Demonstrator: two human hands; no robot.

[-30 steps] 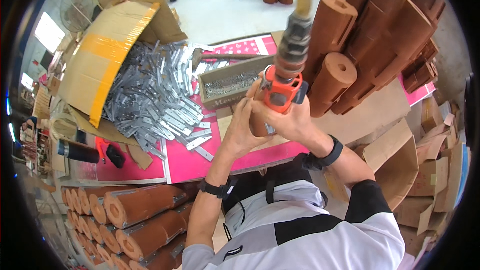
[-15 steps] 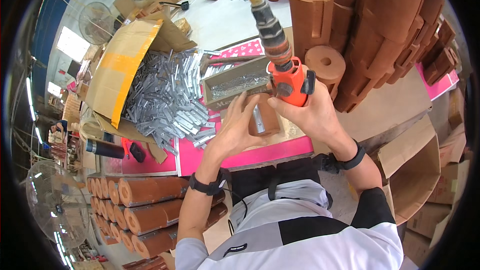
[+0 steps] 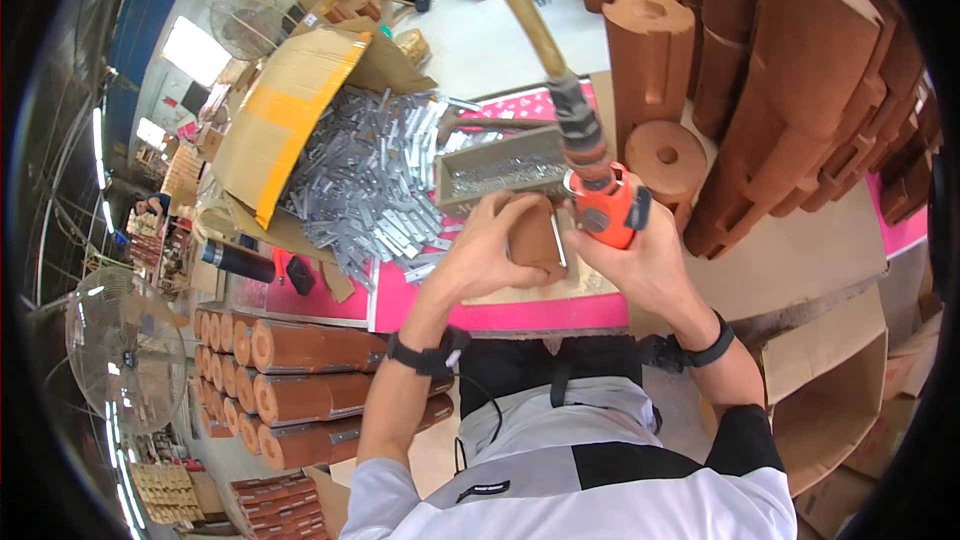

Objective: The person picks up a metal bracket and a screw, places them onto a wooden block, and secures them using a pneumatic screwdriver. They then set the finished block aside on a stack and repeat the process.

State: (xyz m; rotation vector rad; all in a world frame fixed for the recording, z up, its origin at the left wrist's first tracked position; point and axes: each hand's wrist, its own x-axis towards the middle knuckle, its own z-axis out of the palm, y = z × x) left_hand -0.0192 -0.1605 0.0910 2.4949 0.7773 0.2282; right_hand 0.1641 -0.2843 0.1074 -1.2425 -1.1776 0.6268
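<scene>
My left hand (image 3: 487, 248) grips a brown terracotta-coloured block (image 3: 533, 236) that carries a thin metal strip on its right edge. My right hand (image 3: 640, 262) is closed around an orange power screwdriver (image 3: 606, 206) with a black collar and a tan hose (image 3: 520, 10) running up from it. The tool's tip is at the block, hidden behind the hand and tool. Both hands work above the pink-topped table (image 3: 520, 315).
A tray of small screws (image 3: 500, 170) lies just behind the block. A tipped cardboard box (image 3: 290, 110) spills several metal brackets (image 3: 375, 195) at left. Brown profiled pieces (image 3: 800, 90) stack up at right and below the table (image 3: 300, 380). A fan (image 3: 120, 340) stands lower left.
The tool and hose have tilted from upright to leaning left at the top. The hands lowered the block toward the table; the view also shifted.
</scene>
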